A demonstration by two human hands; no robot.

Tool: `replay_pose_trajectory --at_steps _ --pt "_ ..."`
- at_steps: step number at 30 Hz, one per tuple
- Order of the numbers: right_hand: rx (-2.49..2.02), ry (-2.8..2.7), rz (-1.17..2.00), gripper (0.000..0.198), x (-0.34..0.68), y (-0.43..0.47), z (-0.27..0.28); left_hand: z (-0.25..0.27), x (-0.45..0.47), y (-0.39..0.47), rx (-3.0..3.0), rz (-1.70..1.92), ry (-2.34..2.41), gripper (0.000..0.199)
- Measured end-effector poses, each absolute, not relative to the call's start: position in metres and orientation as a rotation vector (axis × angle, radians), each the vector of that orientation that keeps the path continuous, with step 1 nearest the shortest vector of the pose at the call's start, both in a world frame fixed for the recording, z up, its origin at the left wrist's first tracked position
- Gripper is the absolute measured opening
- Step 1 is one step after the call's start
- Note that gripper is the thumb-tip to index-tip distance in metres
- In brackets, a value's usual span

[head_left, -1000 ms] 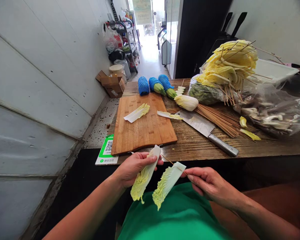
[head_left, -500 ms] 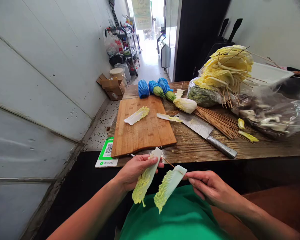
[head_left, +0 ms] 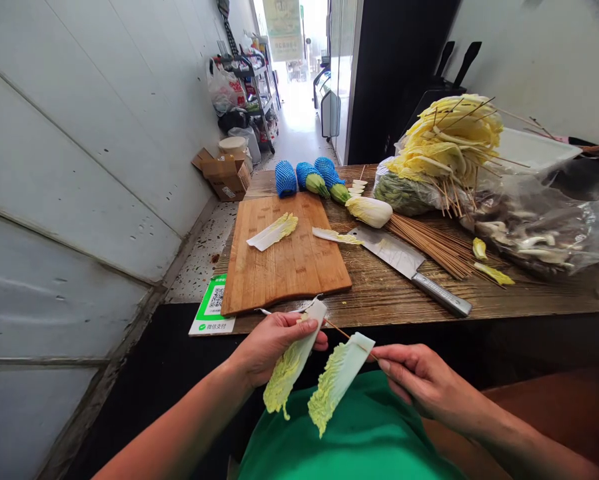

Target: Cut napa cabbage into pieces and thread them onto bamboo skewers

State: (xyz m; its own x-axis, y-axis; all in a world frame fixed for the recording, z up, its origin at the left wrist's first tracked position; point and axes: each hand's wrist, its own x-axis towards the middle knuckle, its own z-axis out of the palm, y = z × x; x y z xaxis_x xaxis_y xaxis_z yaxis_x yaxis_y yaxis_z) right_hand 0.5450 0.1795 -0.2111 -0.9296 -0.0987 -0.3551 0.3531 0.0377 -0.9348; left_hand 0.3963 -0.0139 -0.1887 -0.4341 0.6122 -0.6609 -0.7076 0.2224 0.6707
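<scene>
My left hand (head_left: 279, 340) pinches a strip of napa cabbage leaf (head_left: 299, 357), its white rib uppermost and the frilly yellow end hanging down. In my right hand (head_left: 414, 373) is a thin wooden skewer (head_left: 338, 329), held near one end. A second cabbage strip (head_left: 346, 373) is threaded on that skewer close to my right fingertips. The skewer's other end reaches the strip in my left hand; whether it pierces it is hidden. Beyond my hands, another cabbage strip (head_left: 274, 231) lies on the wooden cutting board (head_left: 299, 270).
A cleaver (head_left: 394, 257) lies right of the board, a cabbage strip (head_left: 336, 236) by its tip. Behind are a cabbage heart (head_left: 372, 211), loose skewers (head_left: 434, 247) and net-wrapped gourds (head_left: 306, 177). Skewered cabbage (head_left: 449, 137) and bagged mushrooms (head_left: 529, 237) stand at right.
Both hands keep nearly the same pose, and the two cabbage strips have shifted only slightly. The view has moved a little.
</scene>
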Motion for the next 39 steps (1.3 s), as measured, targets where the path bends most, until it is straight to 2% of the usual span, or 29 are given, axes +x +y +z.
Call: replay_pose_trajectory --at_steps 23,39 --pt "0.287 1.913 -2.022 0.046 0.553 0.171 -0.215 -0.185 0.411 -0.009 0.088 1.5 1.618 0.033" --pt "0.296 1.957 -2.045 0.045 0.552 0.163 -0.211 -0.187 0.413 -0.012 0.027 1.425 1.515 0.035"
